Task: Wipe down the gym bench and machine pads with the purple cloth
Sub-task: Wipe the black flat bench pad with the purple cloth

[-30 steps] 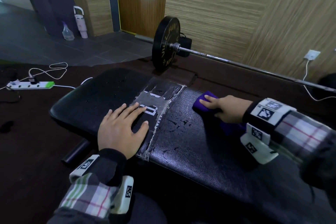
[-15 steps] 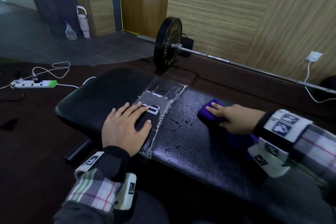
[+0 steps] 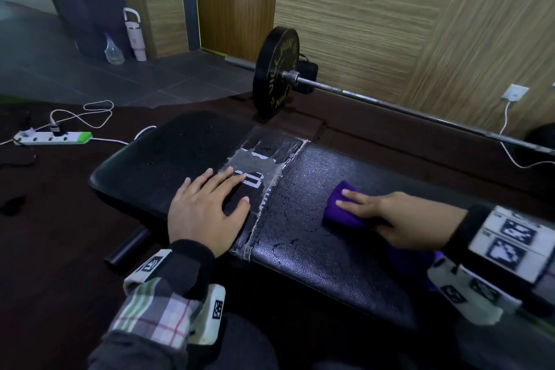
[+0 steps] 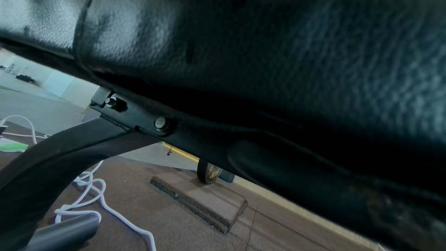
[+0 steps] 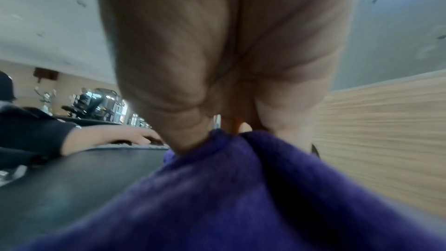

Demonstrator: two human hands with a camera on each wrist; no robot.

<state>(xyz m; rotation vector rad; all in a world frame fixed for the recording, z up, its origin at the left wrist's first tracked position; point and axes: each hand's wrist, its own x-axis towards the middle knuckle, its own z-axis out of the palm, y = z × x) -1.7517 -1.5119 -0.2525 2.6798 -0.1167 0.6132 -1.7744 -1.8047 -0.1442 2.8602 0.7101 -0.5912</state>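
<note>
A black padded gym bench (image 3: 315, 255) runs across the head view, with a worn taped seam (image 3: 270, 159) and wet streaks on the right pad. My left hand (image 3: 207, 207) lies flat with fingers spread on the left pad beside the seam. My right hand (image 3: 387, 216) presses the purple cloth (image 3: 339, 207) flat onto the right pad with straight fingers. In the right wrist view the cloth (image 5: 217, 188) bunches under my palm. The left wrist view shows only the bench side (image 4: 241, 45) and its frame (image 4: 135, 119).
A barbell with a black plate (image 3: 274, 72) lies on the floor behind the bench. A white power strip (image 3: 51, 138) with cables sits at the left, a spray bottle (image 3: 113, 49) and a tumbler (image 3: 134, 34) by the far wall. A wall socket (image 3: 515, 93) is at right.
My right hand has slid the purple cloth toward me across the right pad, off the far edge. The left hand stays flat in place.
</note>
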